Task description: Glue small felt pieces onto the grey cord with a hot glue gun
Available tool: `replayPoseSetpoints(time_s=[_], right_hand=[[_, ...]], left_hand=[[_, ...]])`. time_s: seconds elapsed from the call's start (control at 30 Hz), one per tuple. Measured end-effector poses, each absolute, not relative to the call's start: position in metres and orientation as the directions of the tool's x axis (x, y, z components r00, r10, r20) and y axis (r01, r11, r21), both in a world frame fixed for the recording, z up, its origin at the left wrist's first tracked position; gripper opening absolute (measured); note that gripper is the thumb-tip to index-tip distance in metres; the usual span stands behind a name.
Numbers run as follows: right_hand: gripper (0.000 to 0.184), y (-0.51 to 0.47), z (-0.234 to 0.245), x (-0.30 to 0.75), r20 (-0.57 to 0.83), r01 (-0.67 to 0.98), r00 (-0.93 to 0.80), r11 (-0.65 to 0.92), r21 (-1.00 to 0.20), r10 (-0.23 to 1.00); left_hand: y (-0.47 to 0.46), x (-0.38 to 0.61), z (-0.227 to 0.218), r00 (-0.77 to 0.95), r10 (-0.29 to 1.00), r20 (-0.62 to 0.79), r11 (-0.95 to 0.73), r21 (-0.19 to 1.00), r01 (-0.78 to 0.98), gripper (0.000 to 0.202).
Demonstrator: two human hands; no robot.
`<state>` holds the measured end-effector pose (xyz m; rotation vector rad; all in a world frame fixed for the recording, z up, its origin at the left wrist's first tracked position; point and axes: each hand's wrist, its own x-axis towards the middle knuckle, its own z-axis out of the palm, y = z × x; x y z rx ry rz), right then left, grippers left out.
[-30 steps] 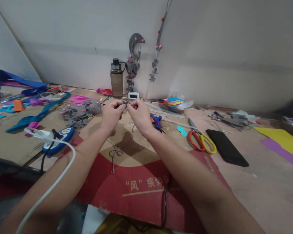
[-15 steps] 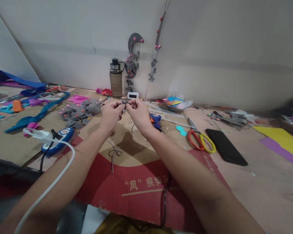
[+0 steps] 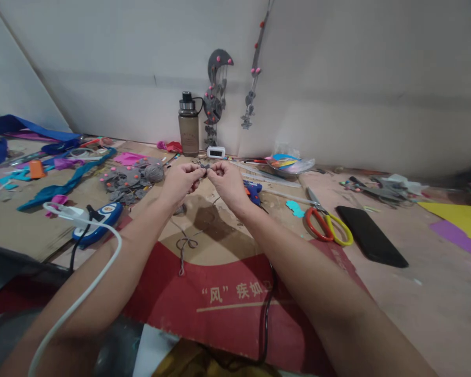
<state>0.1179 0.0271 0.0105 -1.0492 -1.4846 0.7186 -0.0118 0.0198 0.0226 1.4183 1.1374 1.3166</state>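
My left hand [image 3: 182, 180] and my right hand [image 3: 227, 180] meet over the cardboard, both closed in a pinch. Between their fingertips is a small dark grey felt piece [image 3: 205, 167]; its shape is mostly hidden by the fingers. A grey cord [image 3: 186, 242] lies loosely looped on the cardboard below, and a strand of it runs up toward my right hand. Beyond my right wrist is a blue glue gun [image 3: 253, 192], partly covered. Grey felt pieces with pink and orange dots [image 3: 121, 179] lie left of my hands beside a ball of grey yarn [image 3: 154, 173].
A bottle [image 3: 189, 128] and a small white digital clock [image 3: 215, 152] stand by the wall, near hanging grey felt garlands [image 3: 215, 104]. Scissors [image 3: 325, 222] and a black phone [image 3: 369, 235] lie to the right. A white cable [image 3: 98, 283] crosses over my left forearm.
Both hands stay pinched on the small grey piece, with slight finger movement. The cord strand below my right hand lies lower and more slanted. The whole view has shifted slightly.
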Motion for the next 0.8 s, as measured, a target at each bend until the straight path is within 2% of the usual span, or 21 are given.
replayPoseSetpoints(time_s=[0.13, 0.37, 0.47, 0.57, 0.67, 0.8], right_hand=[[0.014, 0.029, 0.006, 0.116, 0.462, 0.244, -0.007, 0.449, -0.86, 0.887], [0.016, 0.032, -0.004, 0.11, 0.429, 0.147, -0.085, 0.437, -0.887, 0.899], [0.019, 0.035, -0.007, 0.11, 0.407, 0.119, -0.08, 0.414, -0.902, 0.91], [0.018, 0.04, -0.011, 0.111, 0.374, 0.075, -0.03, 0.375, -0.924, 0.927], [0.018, 0.045, -0.015, 0.113, 0.329, 0.012, 0.014, 0.329, -0.944, 0.944], [0.018, 0.047, -0.017, 0.113, 0.328, -0.012, 0.044, 0.329, -0.944, 0.944]], left_hand=[[0.024, -0.015, 0.02, 0.028, 0.964, 0.263, -0.264, 0.957, 0.124, 0.019], [0.028, -0.021, 0.016, -0.064, 0.92, 0.386, -0.366, 0.906, 0.211, 0.013], [0.029, -0.021, 0.014, -0.041, 0.948, 0.316, -0.309, 0.943, 0.125, 0.017], [0.027, -0.019, 0.014, 0.055, 0.974, 0.218, -0.218, 0.976, -0.011, 0.023], [0.022, -0.017, 0.018, 0.148, 0.973, 0.179, -0.156, 0.976, -0.152, 0.021], [0.021, -0.018, 0.019, 0.156, 0.979, 0.133, -0.088, 0.959, -0.269, 0.022]])
